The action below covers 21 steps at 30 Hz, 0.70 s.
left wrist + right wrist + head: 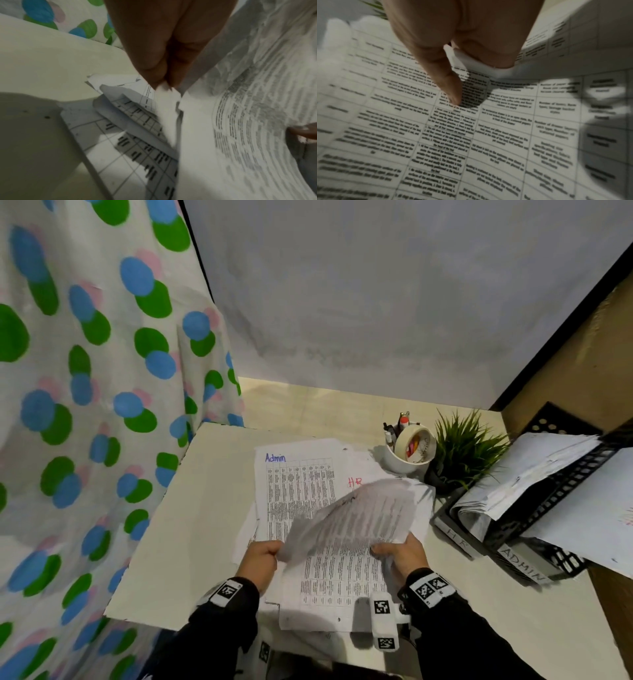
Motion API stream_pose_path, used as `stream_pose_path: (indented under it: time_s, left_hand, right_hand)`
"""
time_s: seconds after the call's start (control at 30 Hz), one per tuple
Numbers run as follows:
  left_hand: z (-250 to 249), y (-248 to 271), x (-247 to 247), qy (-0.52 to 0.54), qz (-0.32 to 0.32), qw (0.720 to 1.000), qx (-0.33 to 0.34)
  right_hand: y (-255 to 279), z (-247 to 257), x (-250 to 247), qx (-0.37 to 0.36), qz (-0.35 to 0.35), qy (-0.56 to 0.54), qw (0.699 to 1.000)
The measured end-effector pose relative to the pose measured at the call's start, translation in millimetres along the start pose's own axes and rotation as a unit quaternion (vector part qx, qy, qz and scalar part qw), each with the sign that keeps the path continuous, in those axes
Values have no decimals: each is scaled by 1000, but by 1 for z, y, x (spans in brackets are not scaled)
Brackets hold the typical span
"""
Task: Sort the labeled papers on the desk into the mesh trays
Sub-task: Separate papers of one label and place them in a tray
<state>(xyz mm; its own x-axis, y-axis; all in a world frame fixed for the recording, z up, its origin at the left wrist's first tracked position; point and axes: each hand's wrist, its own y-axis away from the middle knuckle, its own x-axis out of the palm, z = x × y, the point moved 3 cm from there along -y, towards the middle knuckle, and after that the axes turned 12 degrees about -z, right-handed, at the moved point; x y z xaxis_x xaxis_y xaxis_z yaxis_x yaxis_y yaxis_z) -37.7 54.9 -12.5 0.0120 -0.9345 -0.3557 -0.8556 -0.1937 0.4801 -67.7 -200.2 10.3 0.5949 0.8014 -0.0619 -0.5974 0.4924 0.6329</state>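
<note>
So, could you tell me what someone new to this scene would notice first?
Probably the blurred printed sheet lifted at the middle of the desk, gripped by the left hand and right hand at its near corners. Under it lie more papers, one marked Admin in blue and one HR in red. At the right stand black mesh trays already holding papers, and a bright spotted curtain fills the left.
</note>
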Motion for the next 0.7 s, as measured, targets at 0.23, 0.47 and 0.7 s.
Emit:
stream_pose_path:
  time_s: [0.23,0.47,0.7]
  left_hand:
    - [-4,-43,-23,-1,-204,976,-77]
    - [-27,-62,-9,-83,-168,980,-63]
    - [-35,-61,-15,-110,-205,972,29]
  right_hand:
    - [13,6,-14,62,-11,-50,997]
    - [3,-8,-10,74,-36,54,995]
    - [9,0,-14,60,-31,56,996]
